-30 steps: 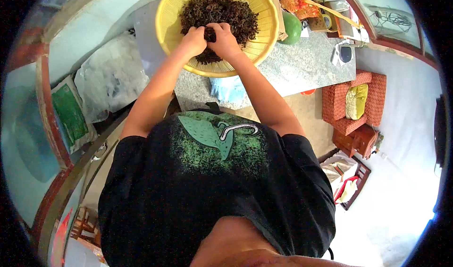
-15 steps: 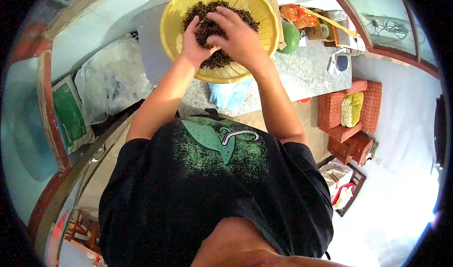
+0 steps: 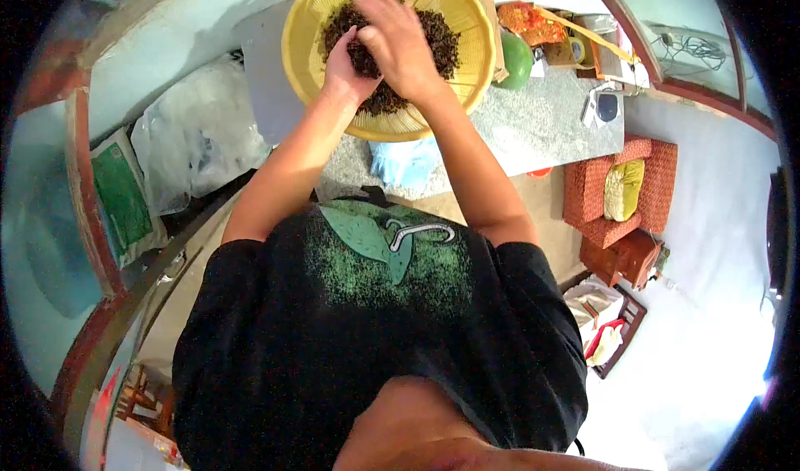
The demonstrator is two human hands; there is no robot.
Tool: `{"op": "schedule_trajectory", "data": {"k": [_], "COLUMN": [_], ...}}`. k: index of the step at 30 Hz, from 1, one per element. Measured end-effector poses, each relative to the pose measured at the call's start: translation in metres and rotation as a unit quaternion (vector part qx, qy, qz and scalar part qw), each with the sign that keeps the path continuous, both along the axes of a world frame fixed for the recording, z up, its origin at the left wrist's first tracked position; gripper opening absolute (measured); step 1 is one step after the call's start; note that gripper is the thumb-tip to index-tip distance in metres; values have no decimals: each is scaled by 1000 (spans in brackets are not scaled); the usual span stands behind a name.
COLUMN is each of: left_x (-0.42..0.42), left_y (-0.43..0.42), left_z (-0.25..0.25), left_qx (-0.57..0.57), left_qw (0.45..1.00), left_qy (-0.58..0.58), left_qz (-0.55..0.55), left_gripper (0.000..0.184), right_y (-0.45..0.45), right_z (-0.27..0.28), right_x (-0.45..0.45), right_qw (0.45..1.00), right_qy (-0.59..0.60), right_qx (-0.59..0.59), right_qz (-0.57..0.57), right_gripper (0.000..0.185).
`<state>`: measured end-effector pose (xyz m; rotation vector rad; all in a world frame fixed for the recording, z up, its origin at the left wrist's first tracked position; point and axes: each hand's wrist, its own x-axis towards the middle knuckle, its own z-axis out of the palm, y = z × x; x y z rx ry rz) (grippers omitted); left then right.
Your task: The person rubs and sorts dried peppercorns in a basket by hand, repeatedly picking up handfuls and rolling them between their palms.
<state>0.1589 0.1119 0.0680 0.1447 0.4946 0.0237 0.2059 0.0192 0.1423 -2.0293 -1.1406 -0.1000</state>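
A round yellow plastic basket (image 3: 304,63) holds a heap of small dark brown dried bits (image 3: 437,42), whose exact kind I cannot make out. Inside it, my left hand (image 3: 350,73) is cupped palm up with some of the dark bits in it. My right hand (image 3: 398,46) lies over the left palm, its fingers stretched out and slightly blurred. The underside of the right palm is hidden, so contact with the bits there is unclear.
The basket stands on a grey speckled counter (image 3: 542,121), with a light blue plastic bag (image 3: 404,163) in front. To the right are a green watermelon (image 3: 517,61), an orange-red bag (image 3: 531,23) and a small white-and-dark device (image 3: 604,107). Clear plastic sheeting (image 3: 200,129) lies left.
My right hand has moved left and slightly up, from beside my left hand to over its palm. My left hand has turned a little and stays low in the basket.
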Motion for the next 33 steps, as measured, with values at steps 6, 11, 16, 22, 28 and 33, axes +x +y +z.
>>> {"op": "schedule_trajectory", "data": {"k": [6, 11, 16, 22, 28, 33], "left_x": [2, 0, -3, -9, -2, -7], "left_y": [4, -7, 1, -9, 15, 45], "left_z": [-5, -7, -18, -5, 11, 22], "left_qx": [-121, 10, -173, -149, 67, 216], "left_qw": [983, 999, 972, 967, 990, 972], "left_qy": [-138, -26, -157, -207, -104, -78], "left_qz": [8, 43, -8, 20, -70, -59], "left_gripper": [39, 39, 42, 49, 51, 44], "right_y": [-13, -10, -19, -14, -15, -16], "right_z": [29, -48, 24, -44, -31, 38], "right_x": [10, 7, 2, -6, 20, 26], "right_qw": [969, 992, 998, 991, 996, 986], "right_qy": [-163, -86, -51, -122, -64, -43], "right_qx": [139, -92, 28, -51, 52, 158], "right_qz": [-124, 26, -23, -3, -19, -40], "right_gripper": [46, 52, 55, 48, 44, 41]}}
